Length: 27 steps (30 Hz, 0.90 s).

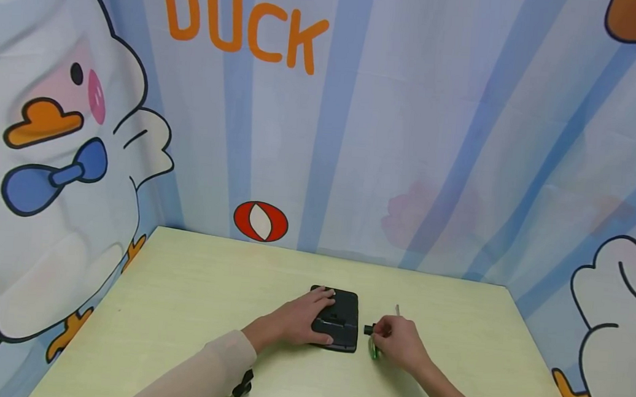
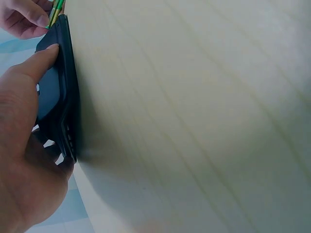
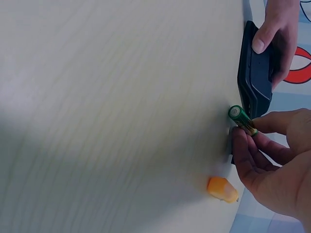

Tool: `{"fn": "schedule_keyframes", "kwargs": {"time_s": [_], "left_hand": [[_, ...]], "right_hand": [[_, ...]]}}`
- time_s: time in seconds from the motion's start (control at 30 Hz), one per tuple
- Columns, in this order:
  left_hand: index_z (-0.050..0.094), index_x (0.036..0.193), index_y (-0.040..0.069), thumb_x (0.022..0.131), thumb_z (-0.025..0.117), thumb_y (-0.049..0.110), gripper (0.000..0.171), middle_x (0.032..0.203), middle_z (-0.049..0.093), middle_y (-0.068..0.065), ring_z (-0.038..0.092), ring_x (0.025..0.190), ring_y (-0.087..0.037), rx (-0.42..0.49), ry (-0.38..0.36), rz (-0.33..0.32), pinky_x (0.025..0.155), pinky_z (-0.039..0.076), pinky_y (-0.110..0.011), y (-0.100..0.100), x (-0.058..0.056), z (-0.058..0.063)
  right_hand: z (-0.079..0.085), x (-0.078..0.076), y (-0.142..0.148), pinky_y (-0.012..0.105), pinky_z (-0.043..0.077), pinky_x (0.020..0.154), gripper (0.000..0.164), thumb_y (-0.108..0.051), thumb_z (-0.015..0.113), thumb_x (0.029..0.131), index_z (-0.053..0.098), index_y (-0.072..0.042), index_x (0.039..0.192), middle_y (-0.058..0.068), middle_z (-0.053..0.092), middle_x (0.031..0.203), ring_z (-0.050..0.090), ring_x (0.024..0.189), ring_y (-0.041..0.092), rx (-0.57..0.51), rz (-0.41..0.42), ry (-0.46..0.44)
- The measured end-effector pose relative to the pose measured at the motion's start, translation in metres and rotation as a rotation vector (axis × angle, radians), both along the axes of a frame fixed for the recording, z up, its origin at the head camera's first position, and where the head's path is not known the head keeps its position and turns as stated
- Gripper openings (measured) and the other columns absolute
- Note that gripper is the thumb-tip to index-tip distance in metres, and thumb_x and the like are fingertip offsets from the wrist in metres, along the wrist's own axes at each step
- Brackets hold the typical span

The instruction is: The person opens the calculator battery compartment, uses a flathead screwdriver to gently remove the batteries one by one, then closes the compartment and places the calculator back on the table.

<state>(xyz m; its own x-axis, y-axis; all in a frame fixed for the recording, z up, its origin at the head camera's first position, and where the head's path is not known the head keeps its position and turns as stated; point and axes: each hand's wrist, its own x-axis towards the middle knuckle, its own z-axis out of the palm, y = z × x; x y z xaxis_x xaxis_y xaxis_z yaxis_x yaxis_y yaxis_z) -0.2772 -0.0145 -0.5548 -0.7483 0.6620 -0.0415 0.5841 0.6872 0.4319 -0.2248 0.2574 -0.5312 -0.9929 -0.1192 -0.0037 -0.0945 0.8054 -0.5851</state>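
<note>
A flat black device with rounded corners lies on the table, a recess in its upper face. My left hand grips it, fingers over the far left part and thumb by the near edge. Just to its right, my right hand pinches a green battery between thumb and fingertips, one flat end showing. Beside those fingers is a small black piece, partly covered by the hand. A thin metal shaft shows beyond the right hand. In the right wrist view an orange object lies near that hand.
The pale yellow table ends at a striped blue and white curtain with duck drawings. A small black object lies beside the left sleeve, partly hidden by it.
</note>
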Motion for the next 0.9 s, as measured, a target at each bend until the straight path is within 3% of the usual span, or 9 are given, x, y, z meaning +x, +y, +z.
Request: {"fn": "schedule_keyframes", "kwargs": {"time_s": [0.9], "left_hand": [[0.040, 0.164, 0.014, 0.097, 0.070, 0.060, 0.087, 0.175, 0.026, -0.001, 0.018, 0.162, -0.022, -0.011, 0.000, 0.002, 0.126, 0.031, -0.045, 0.0001, 0.0010, 0.0005]], "right_hand": [[0.0001, 0.0027, -0.0047, 0.030, 0.050, 0.060, 0.015, 0.001, 0.078, 0.087, 0.073, -0.009, 0.077, -0.003, 0.064, 0.070, 0.057, 0.066, 0.013, 0.038, 0.010, -0.017]]}}
